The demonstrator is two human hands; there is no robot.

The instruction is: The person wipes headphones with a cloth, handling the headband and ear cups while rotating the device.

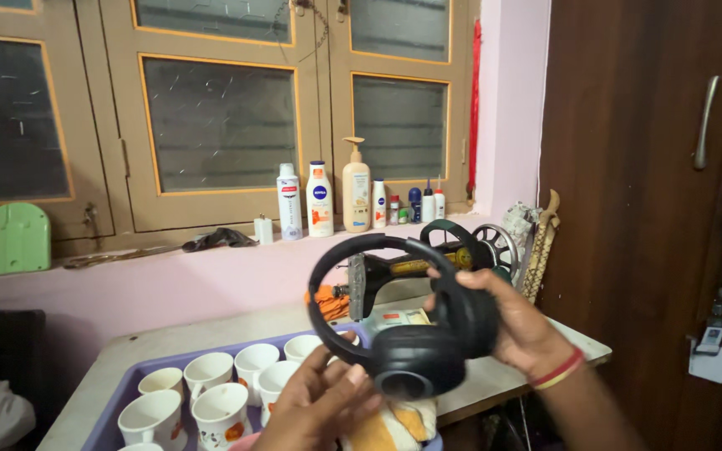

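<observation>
Item: black headphones (415, 330), over-ear, folded so the band arcs up toward 11 o'clock and the two cups sit close together at picture centre-low, held in the air above the table (536, 367). Right hand (516, 321): at 3 o'clock of the headphones, fingers curled round the rear cup, thumb on its near side; a red and yellow bangle (557, 369) on the wrist. Left hand (319, 405): at 7 o'clock of the headphones, fingers half bent and spread, tips touching the lower edge of the front cup; whether they grip it or only steady it cannot be told. Below, at 8 o'clock: a lilac tray (119, 401) on the table, carrying white cups (223, 405) with orange flower prints, standing upright and close together. Under the headphones, at 6 o'clock: a yellow and white cloth (394, 426). Behind, at 12 o'clock: a black sewing machine (428, 263) with its spoked wheel to the right. Further back on the pink sill (169, 280): a row of bottles (321, 199), a tall pump bottle (356, 188) among them, and a dark cloth (219, 239); at 10 o'clock a green arched board (15, 238). Above the sill, brown-framed windows (219, 121). At 3 o'clock: a dark wooden cupboard (628, 167) with metal handles.
</observation>
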